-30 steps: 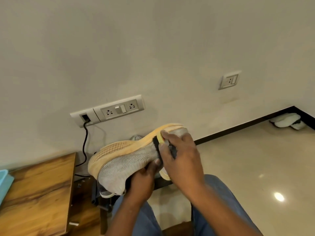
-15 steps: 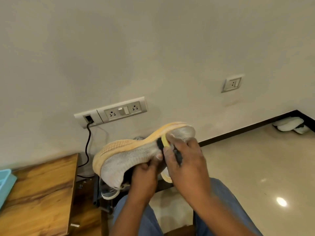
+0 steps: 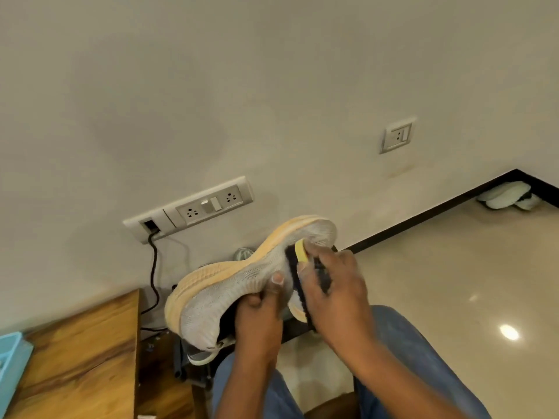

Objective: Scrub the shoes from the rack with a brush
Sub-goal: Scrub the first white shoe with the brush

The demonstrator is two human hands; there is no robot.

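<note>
A grey mesh shoe [image 3: 230, 285] with a pale orange sole is held on its side in front of me, sole toward the wall. My left hand [image 3: 260, 316] grips it from below near the opening, thumb pressed on the mesh. My right hand [image 3: 332, 285] grips a yellow brush [image 3: 301, 252] with dark bristles, laid against the toe half of the upper. Most of the brush is hidden under my fingers.
A dark shoe rack [image 3: 193, 367] with another shoe [image 3: 199, 356] stands below by the wall. A wooden table [image 3: 78, 352] with a light blue tray [image 3: 12, 364] is at the left. A black cable [image 3: 154, 273] hangs from a wall socket. White shoes [image 3: 505, 196] lie in the far corner.
The brush and my right hand have slid along the upper toward the toe. The shoe has tilted slightly, toe end higher. The camera view has shifted a little.
</note>
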